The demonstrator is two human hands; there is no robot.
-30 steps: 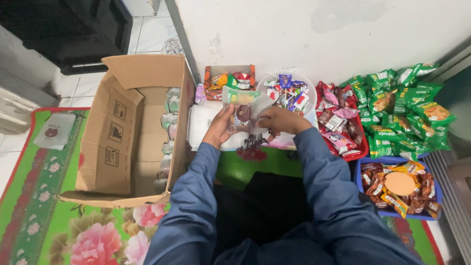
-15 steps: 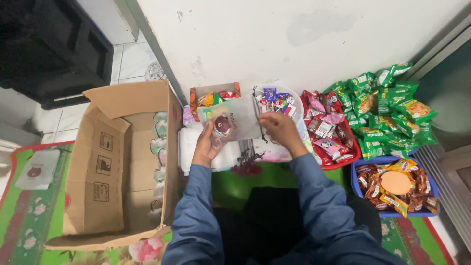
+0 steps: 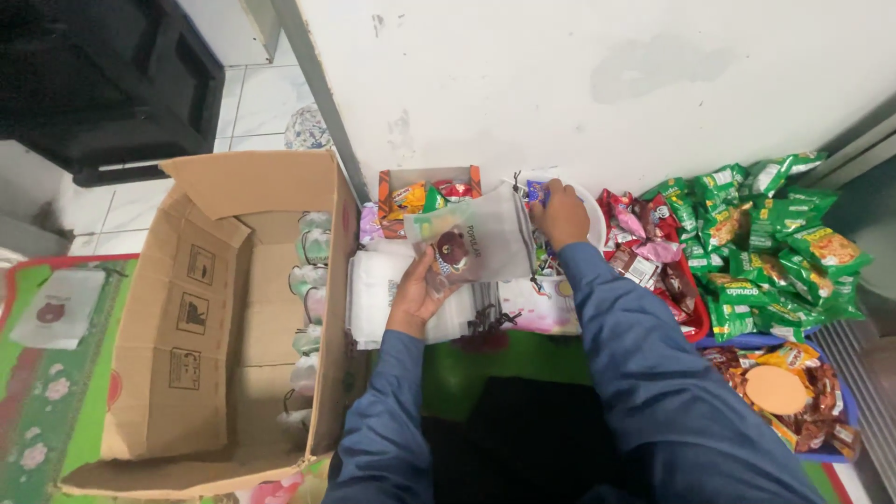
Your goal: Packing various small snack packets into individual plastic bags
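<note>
Holding a small translucent pouch (image 3: 471, 245) up in your left hand (image 3: 422, 291), you gripped its lower edge above the stack of white bags (image 3: 383, 294). Your right hand (image 3: 561, 213) pinched a blue sweet (image 3: 536, 191) at the white bowl (image 3: 590, 210). Beside you, the cardboard box (image 3: 210, 308) held wrapped cups, the red tray (image 3: 686, 308) dark snack packets. Half a second before, both hands met at the pouch; since then the right one had reached away.

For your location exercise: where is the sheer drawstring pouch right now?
In the head view, the pouch sits centre frame, held up by the left hand, just right of the cardboard box and beside the right hand.
</note>
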